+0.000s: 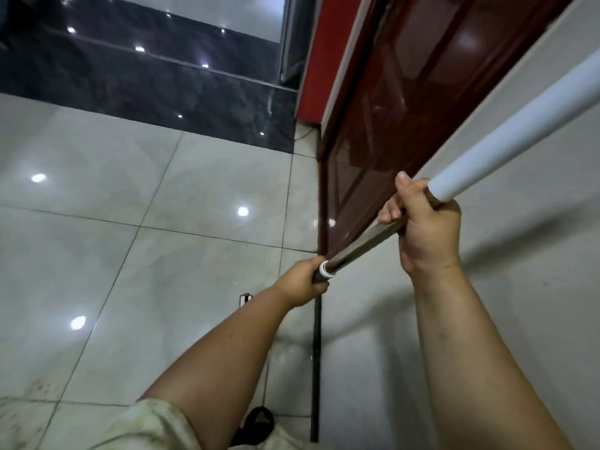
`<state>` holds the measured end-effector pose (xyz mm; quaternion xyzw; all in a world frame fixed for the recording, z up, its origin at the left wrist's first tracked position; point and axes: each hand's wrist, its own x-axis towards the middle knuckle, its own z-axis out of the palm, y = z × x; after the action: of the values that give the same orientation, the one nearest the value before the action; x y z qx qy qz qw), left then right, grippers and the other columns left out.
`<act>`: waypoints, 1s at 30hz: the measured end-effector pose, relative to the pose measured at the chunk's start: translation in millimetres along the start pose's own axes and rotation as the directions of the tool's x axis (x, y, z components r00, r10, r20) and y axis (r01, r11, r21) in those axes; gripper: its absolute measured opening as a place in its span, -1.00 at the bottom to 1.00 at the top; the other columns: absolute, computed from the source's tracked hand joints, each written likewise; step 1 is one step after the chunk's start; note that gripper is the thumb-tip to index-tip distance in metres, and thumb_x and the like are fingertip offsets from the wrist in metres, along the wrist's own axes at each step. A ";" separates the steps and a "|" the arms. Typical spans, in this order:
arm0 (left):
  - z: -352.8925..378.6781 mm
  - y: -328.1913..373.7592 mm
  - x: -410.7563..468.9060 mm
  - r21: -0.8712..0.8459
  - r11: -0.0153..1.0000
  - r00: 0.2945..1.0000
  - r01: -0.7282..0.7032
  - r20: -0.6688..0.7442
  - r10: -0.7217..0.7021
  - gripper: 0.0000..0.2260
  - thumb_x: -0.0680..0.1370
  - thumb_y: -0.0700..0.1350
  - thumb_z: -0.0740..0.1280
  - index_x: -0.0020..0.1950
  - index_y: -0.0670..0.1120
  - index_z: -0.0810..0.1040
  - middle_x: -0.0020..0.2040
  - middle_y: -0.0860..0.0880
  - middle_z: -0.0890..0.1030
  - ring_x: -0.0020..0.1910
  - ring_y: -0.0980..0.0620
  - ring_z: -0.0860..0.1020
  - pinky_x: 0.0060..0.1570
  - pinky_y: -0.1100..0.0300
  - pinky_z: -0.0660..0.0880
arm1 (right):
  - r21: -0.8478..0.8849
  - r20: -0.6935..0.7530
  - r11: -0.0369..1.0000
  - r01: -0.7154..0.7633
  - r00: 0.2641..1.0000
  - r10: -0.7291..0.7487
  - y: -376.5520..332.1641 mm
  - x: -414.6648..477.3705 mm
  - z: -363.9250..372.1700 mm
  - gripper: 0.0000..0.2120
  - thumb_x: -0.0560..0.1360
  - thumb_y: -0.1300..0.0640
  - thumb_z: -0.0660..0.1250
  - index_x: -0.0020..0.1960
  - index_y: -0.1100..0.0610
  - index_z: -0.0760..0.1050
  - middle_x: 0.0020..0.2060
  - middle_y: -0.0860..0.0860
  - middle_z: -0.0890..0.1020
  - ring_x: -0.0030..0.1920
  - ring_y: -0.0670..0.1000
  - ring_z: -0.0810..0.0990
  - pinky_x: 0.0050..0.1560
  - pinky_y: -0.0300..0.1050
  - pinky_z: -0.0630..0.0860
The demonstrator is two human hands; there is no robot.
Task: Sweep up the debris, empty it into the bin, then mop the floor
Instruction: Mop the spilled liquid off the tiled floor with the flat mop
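Gripping a long pole [367,243], the left hand [300,284] curls around its black collar [319,277] near centre, and the right hand [428,232] closes on the bare metal shaft just below the pale sleeve [506,131]. The pole slants up toward 2 o'clock, and its working end is out of sight, so I cannot tell mop from broom. It looks stiff and light, though the polished metal probably slips — collar and sleeve seem the surer holds, hands spread for leverage over the glossy tiled floor [162,222] at 9 o'clock, beside the red-brown door [406,92] at 1 o'clock.
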<state>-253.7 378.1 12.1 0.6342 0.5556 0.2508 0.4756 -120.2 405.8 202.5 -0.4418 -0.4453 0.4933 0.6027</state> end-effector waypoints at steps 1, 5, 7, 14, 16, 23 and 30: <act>-19.6 -7.3 -3.5 0.001 1.000 0.999 0.017 -0.042 -0.017 -0.83 0.46 -0.18 0.38 0.00 0.01 0.49 -0.17 0.07 0.52 -0.22 0.11 0.46 -0.29 0.33 0.32 | 0.015 0.014 1.000 -0.006 1.000 0.005 4.6 4.4 16.7 -0.67 0.50 0.26 0.37 -0.39 0.11 0.37 -0.58 0.00 0.38 -0.52 0.00 0.38 -0.39 -0.12 0.44; -100.6 -61.3 -21.2 -0.022 0.989 0.965 0.144 -0.217 -0.146 -0.83 0.46 -0.20 0.37 -0.01 0.02 0.49 -0.18 0.03 0.54 -0.19 0.02 0.50 -0.29 0.25 0.34 | 0.053 0.077 0.997 -0.051 0.996 0.047 43.7 11.5 94.3 -0.67 0.53 0.25 0.35 -0.38 0.08 0.41 -0.54 0.01 0.40 -0.47 0.02 0.41 -0.31 -0.07 0.51; -139.5 -98.5 -35.0 -0.035 0.976 0.933 0.215 -0.287 -0.216 -0.83 0.48 -0.22 0.35 0.02 -0.01 0.52 -0.16 0.00 0.54 -0.18 0.00 0.50 -0.26 0.25 0.34 | 0.036 0.093 0.996 -0.087 0.992 0.083 74.8 6.0 136.2 -0.69 0.54 0.25 0.34 -0.35 0.11 0.39 -0.51 0.02 0.41 -0.44 0.02 0.43 -0.25 -0.03 0.55; -255.4 -244.6 -110.0 -0.042 0.860 0.757 0.509 -0.455 -0.470 -0.86 0.50 -0.17 0.30 -0.08 0.09 0.49 -0.15 0.02 0.56 -0.12 -0.06 0.54 -0.13 0.16 0.43 | -0.013 0.160 0.928 -0.373 0.915 0.370 189.0 -41.6 283.7 -0.72 0.52 0.28 0.37 -0.34 0.12 0.44 -0.48 0.02 0.57 -0.37 0.01 0.60 0.14 0.22 0.56; -278.0 -279.7 -134.4 -0.036 0.818 0.707 0.574 -0.482 -0.518 -0.88 0.51 -0.19 0.29 -0.07 0.03 0.51 -0.15 0.01 0.57 -0.11 -0.07 0.55 -0.15 0.16 0.41 | -0.017 0.180 0.880 -0.474 0.865 0.469 213.2 -58.5 322.3 -0.74 0.52 0.26 0.38 -0.31 0.12 0.44 -0.47 0.01 0.59 -0.34 -0.01 0.62 0.20 0.23 0.53; -307.6 -361.9 -214.2 -0.056 0.598 0.501 0.800 -0.487 -0.715 -0.82 0.49 -0.26 0.25 -0.01 0.00 0.52 -0.12 0.03 0.53 -0.06 -0.09 0.56 0.00 0.05 0.48 | -0.220 0.276 0.714 -0.665 0.660 0.699 274.0 -113.6 408.5 -0.80 0.52 0.12 0.40 -0.25 0.09 0.46 -0.35 -0.05 0.67 -0.10 0.03 0.65 0.20 0.14 0.54; -281.5 -380.5 -234.9 -0.250 0.551 0.364 0.796 -0.529 -0.766 -0.81 0.49 -0.28 0.20 -0.10 -0.02 0.53 -0.14 0.00 0.56 -0.09 -0.11 0.56 -0.04 0.06 0.42 | -0.440 0.500 0.700 -0.563 0.494 0.711 298.3 -109.9 408.7 -0.84 0.51 0.13 0.39 -0.13 0.22 0.52 -0.18 0.08 0.69 0.00 0.04 0.68 0.19 0.06 0.56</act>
<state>-729.8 221.4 -155.4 0.1955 0.9106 0.1627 0.3257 -590.5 372.0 -11.5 -0.4428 -0.4758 0.7480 0.1339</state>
